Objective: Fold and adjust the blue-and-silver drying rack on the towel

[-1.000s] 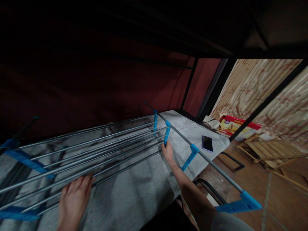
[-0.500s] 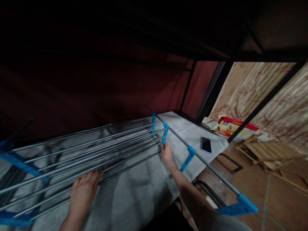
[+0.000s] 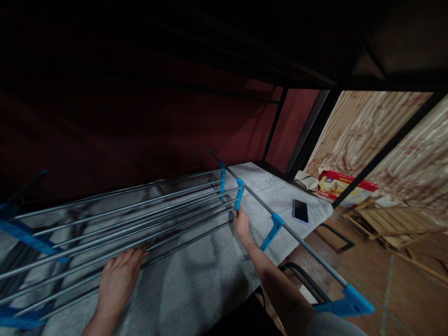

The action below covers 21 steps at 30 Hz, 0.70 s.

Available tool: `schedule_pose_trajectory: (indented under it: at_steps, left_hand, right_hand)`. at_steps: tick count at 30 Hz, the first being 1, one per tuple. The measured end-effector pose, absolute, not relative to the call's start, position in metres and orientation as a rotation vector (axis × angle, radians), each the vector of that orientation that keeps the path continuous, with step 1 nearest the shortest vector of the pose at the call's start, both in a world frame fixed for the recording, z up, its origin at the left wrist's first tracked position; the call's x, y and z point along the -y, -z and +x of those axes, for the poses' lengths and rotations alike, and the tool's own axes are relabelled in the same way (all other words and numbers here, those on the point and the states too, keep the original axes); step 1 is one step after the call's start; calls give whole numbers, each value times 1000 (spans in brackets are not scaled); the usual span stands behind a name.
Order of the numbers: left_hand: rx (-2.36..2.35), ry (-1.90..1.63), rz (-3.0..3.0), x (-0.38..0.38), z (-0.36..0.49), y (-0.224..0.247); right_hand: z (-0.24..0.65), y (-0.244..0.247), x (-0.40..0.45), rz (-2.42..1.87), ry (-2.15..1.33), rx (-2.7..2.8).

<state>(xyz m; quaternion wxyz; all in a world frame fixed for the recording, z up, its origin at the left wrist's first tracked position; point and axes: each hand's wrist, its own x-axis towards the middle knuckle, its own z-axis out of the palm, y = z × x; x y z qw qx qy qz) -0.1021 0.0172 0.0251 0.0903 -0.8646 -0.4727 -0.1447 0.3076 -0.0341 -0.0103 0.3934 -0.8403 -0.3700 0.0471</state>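
Rods [image 3: 206, 186] of grey metal slope across my view in a loose bundle, lying over the pale cover of the bed [image 3: 196, 289], and I have a hand at either end of what I can comfortably reach. My left hand [image 3: 121, 275] lies palm down across the near ones, fingers bent over them; that spread seems meant to steady the bundle, though I cannot tell how tightly the hidden fingertips close. My right hand [image 3: 241, 225] is closed small, thumb and fingers pinched about the low end of a blue bracket [image 3: 239, 198] where the rods come in — a hold that, I judge, keeps the joint from twisting while the other hand takes the length. Relative to that right grip, the bracket rises just above my fingertips to a side tube [image 3: 315, 255], and the rods run away to the left, passing under my left fingers towards the blue end piece [image 3: 28, 237]. Another blue arm [image 3: 272, 232] hangs from the same tube on the forearm side of my right hand, apart from my fingers, and a blue corner [image 3: 357, 301] caps the tube's near end, out past the bed's edge. The phone [image 3: 300, 211] lies flat on the cover beyond the tube — well apart from both hands, so neither is likely to knock it.
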Motion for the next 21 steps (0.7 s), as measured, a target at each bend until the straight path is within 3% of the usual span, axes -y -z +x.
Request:
schedule_pose_trajectory:
  at_steps: [21]
  left_hand:
    - [1334,397,-2580,-21,-109,-18]
  right_hand:
    - [309,11,34,-2135,-106,956]
